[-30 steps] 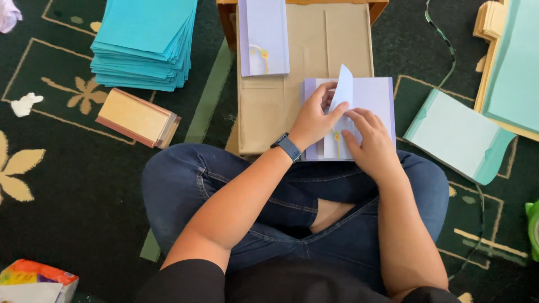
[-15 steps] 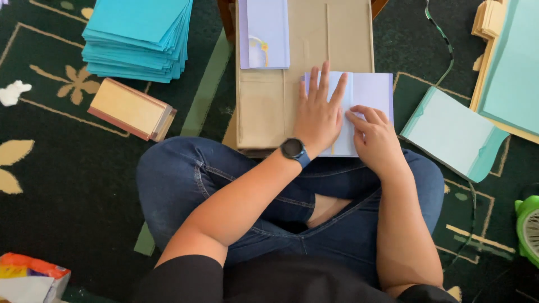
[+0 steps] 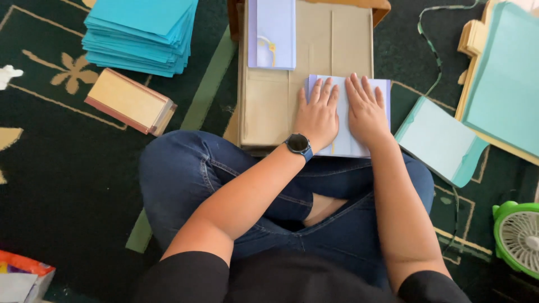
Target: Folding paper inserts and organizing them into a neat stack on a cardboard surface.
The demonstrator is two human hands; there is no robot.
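Moved: we now press our right hand (image 3: 368, 112) flat beside the left hand (image 3: 317, 115).
Hidden: our spread, empty palms cover much of the lavender paper (image 3: 343, 137).

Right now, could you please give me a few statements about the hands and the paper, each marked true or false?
1. Both hands, left hand and right hand, lie flat on the pale lilac folded paper. True.
2. The left wrist is bare. False: it wears a dark watch.
3. The stack of teal sheets lies on the left side of the picture. True.
4. The green fan stands on the cardboard board. False: it stands on the carpet, at the right.
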